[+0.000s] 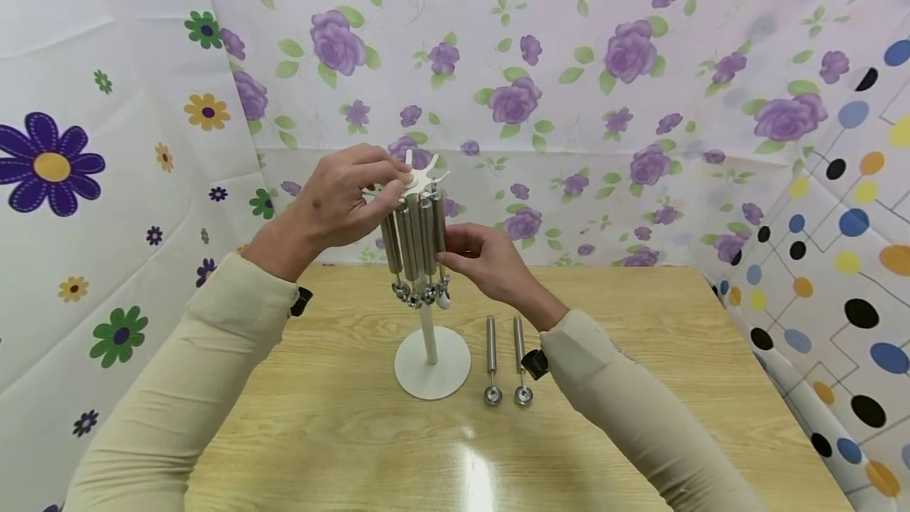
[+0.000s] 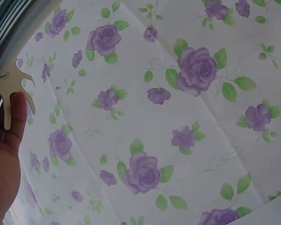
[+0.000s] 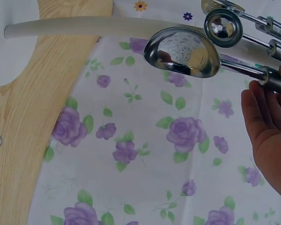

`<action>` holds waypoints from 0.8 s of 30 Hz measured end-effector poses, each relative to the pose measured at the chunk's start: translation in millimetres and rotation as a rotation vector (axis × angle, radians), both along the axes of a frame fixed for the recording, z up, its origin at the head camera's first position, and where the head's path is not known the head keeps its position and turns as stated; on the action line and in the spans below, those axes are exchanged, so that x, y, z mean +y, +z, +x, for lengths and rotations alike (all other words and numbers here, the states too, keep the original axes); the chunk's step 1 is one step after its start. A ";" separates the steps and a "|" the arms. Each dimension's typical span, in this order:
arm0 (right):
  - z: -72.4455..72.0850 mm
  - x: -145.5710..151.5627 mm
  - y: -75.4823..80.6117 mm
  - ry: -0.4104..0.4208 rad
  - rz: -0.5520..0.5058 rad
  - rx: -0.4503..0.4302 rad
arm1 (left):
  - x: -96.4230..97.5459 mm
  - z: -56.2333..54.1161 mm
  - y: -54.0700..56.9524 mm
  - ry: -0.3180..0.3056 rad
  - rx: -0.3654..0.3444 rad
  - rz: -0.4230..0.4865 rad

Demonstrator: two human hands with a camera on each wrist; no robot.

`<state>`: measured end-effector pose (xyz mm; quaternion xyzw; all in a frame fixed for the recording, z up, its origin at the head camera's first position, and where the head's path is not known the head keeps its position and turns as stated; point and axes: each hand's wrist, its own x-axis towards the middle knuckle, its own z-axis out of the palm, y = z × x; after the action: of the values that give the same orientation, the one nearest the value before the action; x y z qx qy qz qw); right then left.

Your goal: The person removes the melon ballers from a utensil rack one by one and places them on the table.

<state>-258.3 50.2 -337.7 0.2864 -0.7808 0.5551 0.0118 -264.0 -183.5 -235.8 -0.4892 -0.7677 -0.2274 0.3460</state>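
A white utensil stand (image 1: 426, 330) rises from a round base on the table, and several metal scoops (image 1: 412, 239) hang by their handles round its hooked top (image 1: 421, 180). At that top, my left hand (image 1: 346, 194) pinches a hook between thumb and fingers; the left wrist view shows the hand (image 2: 7, 159) at the white hooks (image 2: 11, 91). My right hand (image 1: 490, 259) holds the handle of a scoop on the right side of the cluster. In the right wrist view this scoop has a large oval bowl (image 3: 181, 52), beside a smaller round one (image 3: 223, 28).
Two more metal scoops (image 1: 491, 358) lie side by side on the wooden table (image 1: 341, 417), right of the white base (image 1: 432, 382), bowls toward me. Flowered cloth (image 1: 512, 46) hangs behind the table, with patterned cloths at the left and right sides.
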 end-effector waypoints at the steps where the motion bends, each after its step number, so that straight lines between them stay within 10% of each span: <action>1: 0.0 -1.1 -0.3 -0.002 0.003 0.009 | -0.1 0.6 0.2 0.001 -0.004 0.001; 24: 0.9 13.4 7.2 -0.120 0.029 0.046 | -1.1 -3.3 2.8 -0.048 0.020 -0.020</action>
<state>-257.5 63.5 -330.6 0.2520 -0.8039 0.5354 0.0589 -267.3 -184.6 -233.0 -0.5130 -0.7545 -0.2231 0.3433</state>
